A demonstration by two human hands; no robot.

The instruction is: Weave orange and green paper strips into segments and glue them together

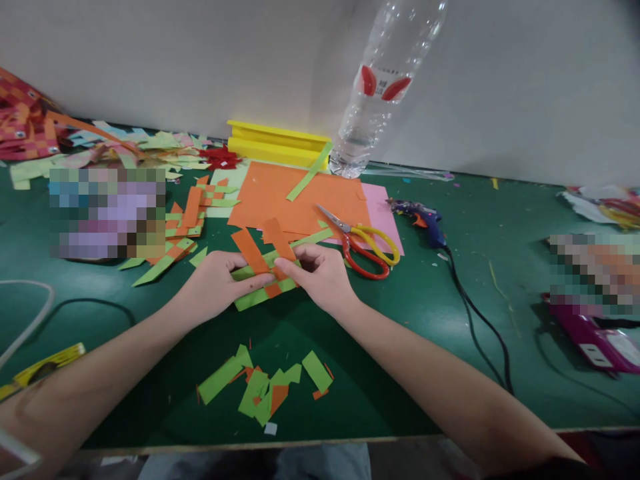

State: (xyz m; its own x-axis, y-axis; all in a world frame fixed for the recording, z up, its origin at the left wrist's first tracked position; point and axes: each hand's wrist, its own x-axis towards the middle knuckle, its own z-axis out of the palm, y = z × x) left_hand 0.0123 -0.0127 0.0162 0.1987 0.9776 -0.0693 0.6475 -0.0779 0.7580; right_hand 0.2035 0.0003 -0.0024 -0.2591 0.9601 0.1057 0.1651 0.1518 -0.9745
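Observation:
On the green table (425, 313) both my hands work on a small weave of green and orange paper strips (267, 270). My left hand (217, 280) pinches its left side, fingers closed over the green strips. My right hand (323, 273) grips the right side, fingers curled on an orange strip (279, 241) that sticks up and away. A second orange strip (249, 250) stands out beside it.
Red and yellow scissors (365, 247) lie just right of my hands on orange paper (290, 197) and pink paper (383, 210). A clear bottle (383, 87), a yellow holder (275, 143), a glue gun (420, 220) with cable, and paper scraps (265, 387) surround them.

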